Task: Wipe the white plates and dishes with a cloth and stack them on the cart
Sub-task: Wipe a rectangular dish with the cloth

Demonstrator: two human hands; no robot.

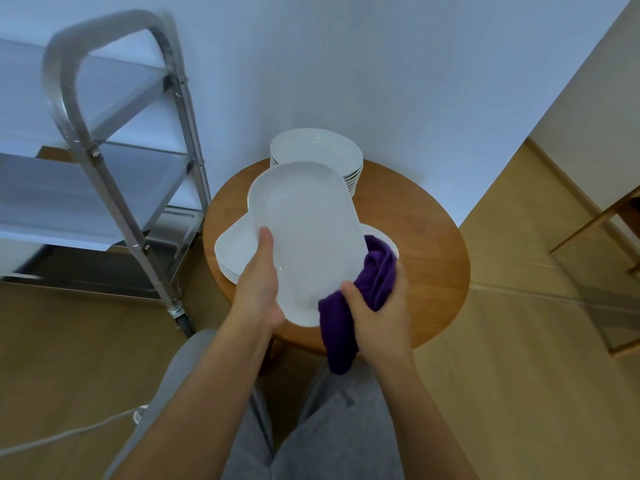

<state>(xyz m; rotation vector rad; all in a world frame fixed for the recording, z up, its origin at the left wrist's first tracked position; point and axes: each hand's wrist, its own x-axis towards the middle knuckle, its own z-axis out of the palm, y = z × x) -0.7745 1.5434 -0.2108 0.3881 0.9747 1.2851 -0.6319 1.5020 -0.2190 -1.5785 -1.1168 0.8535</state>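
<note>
Fingers: the left hand (260, 289) is gripping the near-left rim of the oval dish (304, 237), its thumb lying across the upper face and its other fingers hidden beneath; the right hand (377, 317) is bunching the purple cloth (360, 289) against the dish's near-right rim, fingers curled round the folds.
Dish in hand: it is being held tilted above the near half of the round wooden table (433, 244), clear of the stacks below.
Step in hand: wiping appears to be going on at the rim; whether the face is done cannot be told.
Near stack: a low pile of white dishes (235, 247) is lying at the table's left edge, partly under the held dish.
Far stack: a taller pile of round plates (317, 150) is standing at the far edge, against the wall.
Cart: the metal cart (114, 140) is standing left of the table; its visible shelves are showing no crockery.
Progress: judged early, with both stacks waiting.
</note>
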